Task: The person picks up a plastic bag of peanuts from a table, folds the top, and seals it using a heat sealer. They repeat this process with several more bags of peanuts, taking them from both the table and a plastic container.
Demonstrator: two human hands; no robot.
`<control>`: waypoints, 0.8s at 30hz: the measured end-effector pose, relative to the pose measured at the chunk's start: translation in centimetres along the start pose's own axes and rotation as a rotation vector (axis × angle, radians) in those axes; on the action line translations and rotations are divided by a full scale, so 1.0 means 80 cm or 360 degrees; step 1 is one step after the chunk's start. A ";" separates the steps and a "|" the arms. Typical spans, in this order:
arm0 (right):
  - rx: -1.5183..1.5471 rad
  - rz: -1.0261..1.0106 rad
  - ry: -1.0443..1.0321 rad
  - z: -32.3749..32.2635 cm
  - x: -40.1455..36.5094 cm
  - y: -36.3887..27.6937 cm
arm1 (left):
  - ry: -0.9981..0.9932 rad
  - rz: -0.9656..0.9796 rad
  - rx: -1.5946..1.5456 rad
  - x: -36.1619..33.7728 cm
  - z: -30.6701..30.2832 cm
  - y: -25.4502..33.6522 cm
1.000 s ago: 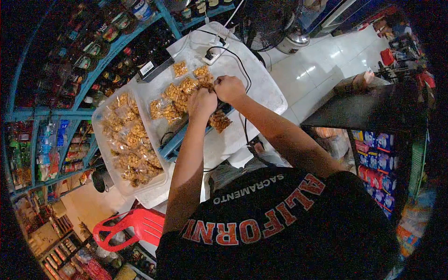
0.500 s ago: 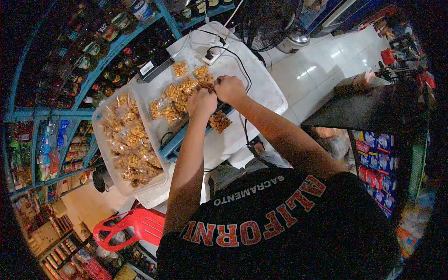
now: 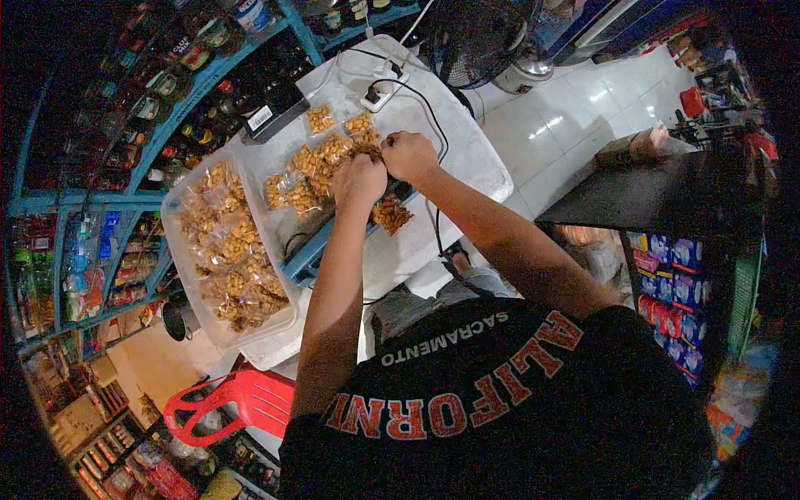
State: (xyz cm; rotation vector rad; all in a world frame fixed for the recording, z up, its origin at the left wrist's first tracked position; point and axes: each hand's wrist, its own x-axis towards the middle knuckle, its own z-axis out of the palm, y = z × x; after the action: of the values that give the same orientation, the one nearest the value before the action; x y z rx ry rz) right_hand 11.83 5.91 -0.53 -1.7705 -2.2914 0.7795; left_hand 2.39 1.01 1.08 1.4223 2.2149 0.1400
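Observation:
My left hand [image 3: 360,180] and my right hand [image 3: 408,157] are closed, their fingertips meeting over the table. At the fingertips is a small clear bag of brown snack pieces [image 3: 367,150], mostly hidden by my fingers. Under my left forearm runs a long blue bar-shaped device [image 3: 310,257], partly covered. Another bag of darker brown pieces [image 3: 391,215] lies just below my hands, beside the device. Several filled bags of golden nut-like snacks [image 3: 310,171] lie left of my left hand. A translucent plastic tub [image 3: 171,218] further left holds many more such bags.
The white table [image 3: 479,158] carries a power strip [image 3: 380,94] with black cables, one looping close by my right hand. A dark box with a barcode label [image 3: 260,119] sits at the back edge. Blue shelves stand left, a red chair [image 3: 258,402] below, a fan [image 3: 475,46] behind.
The view has shifted very slightly. Both hands stay together in nearly the same place, and the bags and tub have not moved on the table.

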 end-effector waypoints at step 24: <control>-0.0054 -0.0082 0.0162 0.012 0.000 0.005 | 0.0011 -0.0012 0.0017 -0.004 -0.005 0.004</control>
State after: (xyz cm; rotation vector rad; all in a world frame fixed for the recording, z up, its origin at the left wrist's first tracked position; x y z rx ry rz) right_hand 11.77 5.72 -1.53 -1.7159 -2.2869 0.6303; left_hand 2.57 0.92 1.67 1.4206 2.2297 0.1313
